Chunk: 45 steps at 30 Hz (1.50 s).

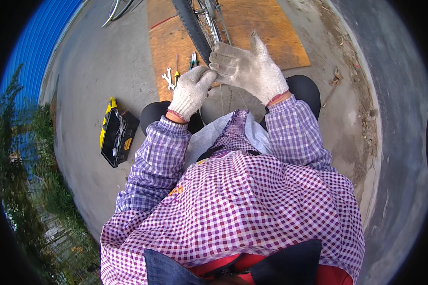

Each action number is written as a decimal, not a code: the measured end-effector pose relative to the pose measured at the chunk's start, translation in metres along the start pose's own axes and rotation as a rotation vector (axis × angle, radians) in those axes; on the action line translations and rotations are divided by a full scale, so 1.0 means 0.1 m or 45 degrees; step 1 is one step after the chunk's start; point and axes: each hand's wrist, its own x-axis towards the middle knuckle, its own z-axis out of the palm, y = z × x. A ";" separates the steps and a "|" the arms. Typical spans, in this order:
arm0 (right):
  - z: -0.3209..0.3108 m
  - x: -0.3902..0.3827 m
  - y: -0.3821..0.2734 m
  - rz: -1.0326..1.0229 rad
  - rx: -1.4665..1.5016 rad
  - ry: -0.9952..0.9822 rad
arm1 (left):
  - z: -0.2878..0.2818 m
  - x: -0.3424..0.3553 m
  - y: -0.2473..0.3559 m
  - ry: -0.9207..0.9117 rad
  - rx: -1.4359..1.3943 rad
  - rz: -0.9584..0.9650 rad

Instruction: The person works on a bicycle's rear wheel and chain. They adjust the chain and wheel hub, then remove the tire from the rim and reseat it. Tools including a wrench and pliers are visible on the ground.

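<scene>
Both of my hands wear off-white knitted work gloves. My right hand (247, 69) is held up with its palm showing, greyed with dirt, its fingers stretched toward the left and the thumb raised. Against its lowest fingertips my left hand (193, 89) is closed in a pinch, seemingly on the fingertip of the right glove; the exact grip is partly hidden. Just beyond the hands stands a bicycle wheel (193, 29) with a black tyre and metal spokes. Beside the left hand lie pliers (193, 60) with green-black handles, a yellow-black screwdriver (177, 77) and open-end wrenches (168, 79).
A worn wooden board (276, 35) lies under the wheel and tools. On the concrete at left sits an open black toolbox (123, 135) with a yellow lid, tools inside. Part of another wheel (118, 9) shows at upper left. My knees flank the hands.
</scene>
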 end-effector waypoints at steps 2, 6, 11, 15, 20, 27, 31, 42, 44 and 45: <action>-0.02 0.00 0.00 -0.003 0.035 -0.045 | -0.02 0.00 -0.05 -0.072 -0.145 -0.009; -0.10 0.00 0.04 -0.135 -0.416 0.237 | -0.09 0.03 -0.15 -0.013 -1.168 -0.093; -0.18 0.00 0.16 -0.174 -0.910 0.410 | -0.04 0.04 -0.15 -0.239 -1.734 0.083; -0.17 0.06 0.21 -0.036 -0.631 0.390 | 0.18 0.01 -0.03 -0.304 -1.872 0.090; -0.19 0.00 0.26 -0.017 -0.266 0.040 | 0.19 -0.02 0.07 -0.173 -1.923 0.130; -0.29 -0.07 0.26 -0.042 -0.368 -0.013 | 0.17 0.02 0.04 -0.224 -1.757 0.130; -0.31 -0.03 0.31 -0.070 -0.420 0.096 | 0.20 0.02 0.01 -0.216 -1.743 0.085; -0.28 -0.01 0.31 -0.201 -0.842 0.480 | 0.23 -0.02 0.00 -0.331 -1.832 0.055; -0.26 -0.03 0.29 -0.238 -0.928 0.460 | 0.18 -0.03 0.01 -0.350 -1.887 0.029; -0.24 -0.04 0.28 -0.256 -0.972 0.459 | 0.15 -0.03 0.02 -0.359 -1.844 0.023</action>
